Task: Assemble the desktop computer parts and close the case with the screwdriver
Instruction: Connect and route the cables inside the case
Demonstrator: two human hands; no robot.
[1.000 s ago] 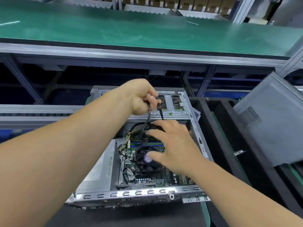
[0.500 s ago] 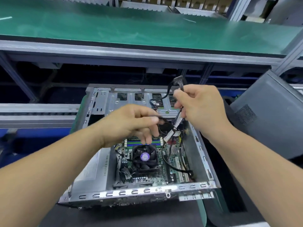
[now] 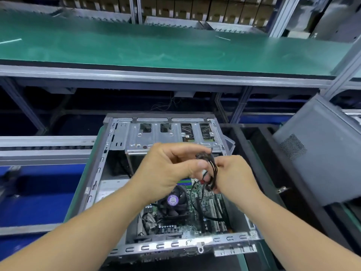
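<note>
Left hand (image 3: 172, 169) and right hand (image 3: 232, 173) both pinch the black cables (image 3: 212, 173) above the open case (image 3: 117, 153); cabling unfinished, side panel (image 3: 320, 153) still off.

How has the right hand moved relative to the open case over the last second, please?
Yes: the right hand rose from the CPU fan and now pinches the black cables above it.

One open computer case (image 3: 117, 145); inside it, one cooling fan (image 3: 172, 200), one bundle of black cables (image 3: 212, 169). Two hands above it. One grey side panel (image 3: 320, 153) right of it.
</note>
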